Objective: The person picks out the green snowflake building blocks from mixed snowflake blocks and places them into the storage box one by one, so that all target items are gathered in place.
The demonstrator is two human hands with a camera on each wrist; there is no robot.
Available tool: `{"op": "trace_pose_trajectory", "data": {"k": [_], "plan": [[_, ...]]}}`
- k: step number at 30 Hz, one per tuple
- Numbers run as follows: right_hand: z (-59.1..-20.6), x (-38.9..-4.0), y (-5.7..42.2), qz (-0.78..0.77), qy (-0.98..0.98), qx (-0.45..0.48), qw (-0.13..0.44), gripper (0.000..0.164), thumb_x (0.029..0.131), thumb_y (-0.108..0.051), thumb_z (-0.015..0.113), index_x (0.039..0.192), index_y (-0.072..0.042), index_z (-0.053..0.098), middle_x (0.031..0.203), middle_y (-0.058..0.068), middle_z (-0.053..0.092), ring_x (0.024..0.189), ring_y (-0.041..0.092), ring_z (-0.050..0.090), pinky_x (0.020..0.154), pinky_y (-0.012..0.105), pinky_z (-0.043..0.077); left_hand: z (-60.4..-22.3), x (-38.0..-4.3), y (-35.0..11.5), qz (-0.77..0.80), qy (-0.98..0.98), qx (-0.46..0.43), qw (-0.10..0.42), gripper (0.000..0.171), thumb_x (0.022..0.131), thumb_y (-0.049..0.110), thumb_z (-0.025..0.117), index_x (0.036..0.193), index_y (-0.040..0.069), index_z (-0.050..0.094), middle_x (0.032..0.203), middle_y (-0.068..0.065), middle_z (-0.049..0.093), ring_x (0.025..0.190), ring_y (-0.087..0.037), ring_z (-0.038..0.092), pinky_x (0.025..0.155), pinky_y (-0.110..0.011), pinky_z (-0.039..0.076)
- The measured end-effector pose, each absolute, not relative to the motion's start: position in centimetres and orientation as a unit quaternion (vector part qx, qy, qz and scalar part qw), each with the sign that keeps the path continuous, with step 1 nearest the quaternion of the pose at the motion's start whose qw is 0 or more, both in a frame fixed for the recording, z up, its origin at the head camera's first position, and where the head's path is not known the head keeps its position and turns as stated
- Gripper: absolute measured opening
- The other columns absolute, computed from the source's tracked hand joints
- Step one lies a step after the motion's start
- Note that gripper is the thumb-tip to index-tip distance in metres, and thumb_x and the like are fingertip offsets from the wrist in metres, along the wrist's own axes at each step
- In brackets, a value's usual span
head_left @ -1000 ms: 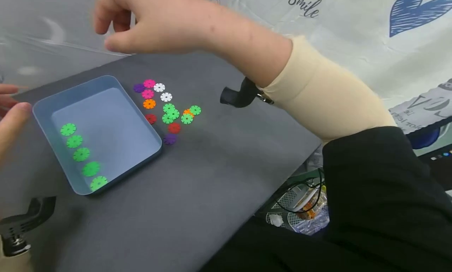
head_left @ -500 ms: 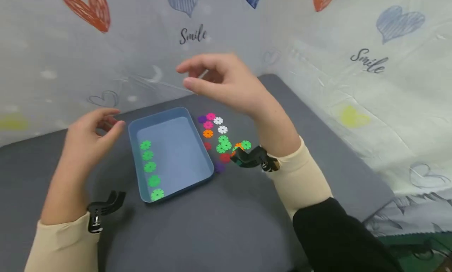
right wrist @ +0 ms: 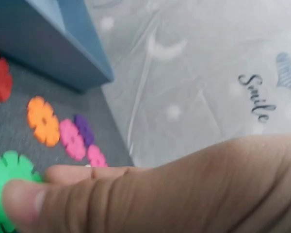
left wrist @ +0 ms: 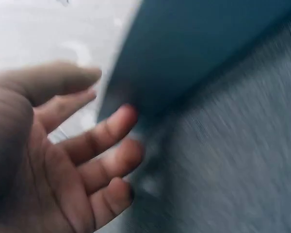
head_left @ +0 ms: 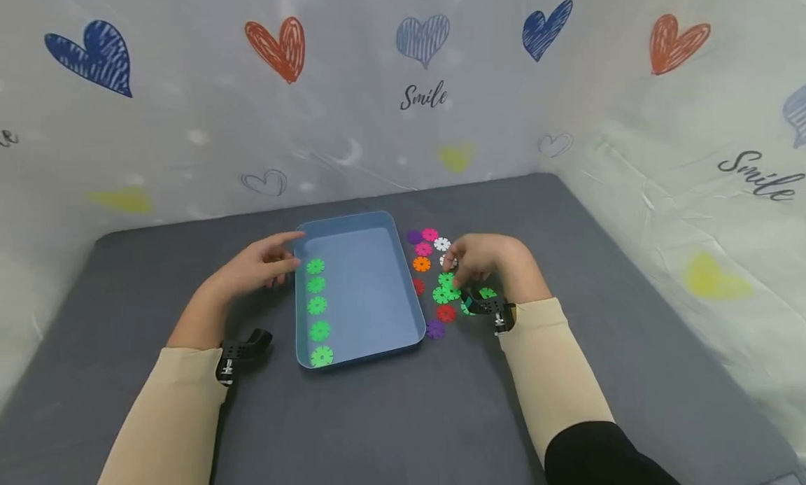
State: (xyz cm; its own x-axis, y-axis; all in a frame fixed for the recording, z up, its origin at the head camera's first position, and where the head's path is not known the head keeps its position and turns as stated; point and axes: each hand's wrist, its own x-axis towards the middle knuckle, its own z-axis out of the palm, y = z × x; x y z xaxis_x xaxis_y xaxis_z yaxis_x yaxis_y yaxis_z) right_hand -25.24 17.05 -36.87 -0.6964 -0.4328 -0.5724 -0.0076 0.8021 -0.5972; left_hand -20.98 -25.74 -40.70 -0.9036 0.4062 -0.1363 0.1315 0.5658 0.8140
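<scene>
A blue rectangular tray (head_left: 378, 289) lies on the table, with a column of several green notched plastic discs (head_left: 317, 305) along its left side. My left hand (head_left: 252, 266) is at the tray's left wall, index finger reaching to the rim, the other fingers loosely bent and holding nothing. My right hand (head_left: 494, 257) is low over the loose discs right of the tray. Its thumb overlaps a green disc (right wrist: 9, 170) in the right wrist view, with the index finger stretched out beyond. Part of the green cluster (head_left: 441, 295) and a white disc (head_left: 442, 244) show beside the fingers.
Pink (head_left: 430, 234), purple (head_left: 436, 329), orange (head_left: 421, 264) and red (head_left: 446, 313) discs lie loose along the tray's right side. A grey cloth covers the table (head_left: 378, 429). A pale sheet (head_left: 352, 121) printed with hearts hangs behind and to the right.
The right hand has come down from above the table to the loose discs. The left hand has moved to the tray's left rim. The head view has swung and pulled back.
</scene>
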Motion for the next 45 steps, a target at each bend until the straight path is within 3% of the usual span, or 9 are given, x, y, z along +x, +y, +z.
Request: {"op": "trace_pose_trajectory", "data": {"k": [3,8,17,21,24,30,32,37,45], "plan": [[-38.1,-25.0,17.8,-0.282,0.871,-0.108,0.387,0.021,0.091,-0.004,0.076,0.108,-0.007,0.065,0.085,0.004,0.054,0.055,0.014,0.034,0.060,0.031,0.039,-42.1,-21.0,-25.7,0.455,0.862,0.150,0.167,0.061,0.105,0.025,0.062,0.159,0.011,0.037,0.096,-0.016,0.062,0.074,-0.028,0.056,0.064,-0.038,0.047],[-38.9,-24.8,17.7,-0.302,0.887,-0.099,0.335,0.013,0.093,-0.007,0.075,0.100,-0.005,0.065,0.084,0.006,0.054,0.055,0.015,0.035,0.059,0.031,0.039,-43.1,-21.2,-25.5,0.479,0.852,0.140,0.157,0.059,0.104,0.029,0.065,0.156,0.013,0.043,0.097,-0.016,0.061,0.075,-0.030,0.056,0.064,-0.038,0.046],[-39.3,-24.8,16.5,-0.278,0.900,-0.136,0.306,0.025,0.086,-0.010,0.083,0.104,-0.007,0.064,0.077,0.003,0.050,0.059,0.016,0.041,0.058,0.032,0.040,-43.4,-21.5,-25.6,0.497,0.848,0.118,0.141,0.057,0.102,0.031,0.068,0.152,0.014,0.050,0.098,-0.015,0.063,0.075,-0.028,0.056,0.063,-0.037,0.047],[-39.0,-24.8,15.9,-0.263,0.916,-0.159,0.257,0.010,0.089,-0.012,0.079,0.096,-0.007,0.073,0.080,0.003,0.060,0.069,0.018,0.051,0.064,0.034,0.045,-43.4,-21.3,-25.8,0.499,0.848,0.113,0.137,0.057,0.101,0.031,0.069,0.152,0.014,0.050,0.100,-0.015,0.063,0.075,-0.028,0.057,0.063,-0.036,0.047],[-38.1,-24.8,15.6,-0.276,0.923,-0.163,0.214,0.011,0.095,-0.016,0.075,0.093,-0.006,0.078,0.089,0.008,0.068,0.075,0.022,0.056,0.069,0.036,0.046,-43.4,-21.3,-26.0,0.497,0.850,0.110,0.135,0.057,0.101,0.032,0.069,0.152,0.015,0.050,0.100,-0.015,0.063,0.075,-0.028,0.057,0.063,-0.036,0.047],[-35.2,-24.0,14.4,-0.380,0.894,-0.164,0.173,0.027,0.100,-0.020,0.070,0.121,-0.004,0.073,0.101,0.014,0.073,0.090,0.030,0.070,0.082,0.046,0.053,-43.3,-21.2,-26.1,0.495,0.853,0.109,0.125,0.057,0.100,0.031,0.070,0.151,0.014,0.051,0.099,-0.014,0.064,0.074,-0.028,0.057,0.062,-0.037,0.047],[-34.4,-23.4,13.6,-0.424,0.872,-0.167,0.179,0.034,0.098,-0.018,0.073,0.129,-0.006,0.068,0.102,0.015,0.074,0.094,0.034,0.072,0.086,0.050,0.054,-43.3,-21.2,-26.1,0.496,0.853,0.108,0.123,0.057,0.100,0.031,0.070,0.151,0.013,0.051,0.100,-0.013,0.064,0.074,-0.028,0.057,0.061,-0.037,0.047],[-33.7,-22.0,11.0,-0.493,0.819,-0.202,0.211,0.035,0.096,-0.011,0.074,0.130,-0.005,0.068,0.095,0.016,0.074,0.091,0.041,0.072,0.084,0.050,0.057,-43.3,-21.0,-26.4,0.500,0.851,0.102,0.124,0.057,0.100,0.030,0.071,0.151,0.013,0.052,0.100,-0.012,0.064,0.073,-0.028,0.057,0.061,-0.037,0.047],[-35.8,-19.8,6.4,-0.415,0.794,-0.302,0.325,0.025,0.098,-0.004,0.068,0.123,-0.006,0.074,0.090,0.012,0.076,0.083,0.027,0.074,0.081,0.042,0.058,-43.5,-20.8,-26.6,0.504,0.850,0.098,0.117,0.056,0.099,0.029,0.072,0.150,0.013,0.053,0.099,-0.013,0.064,0.072,-0.028,0.057,0.060,-0.036,0.047]]}}
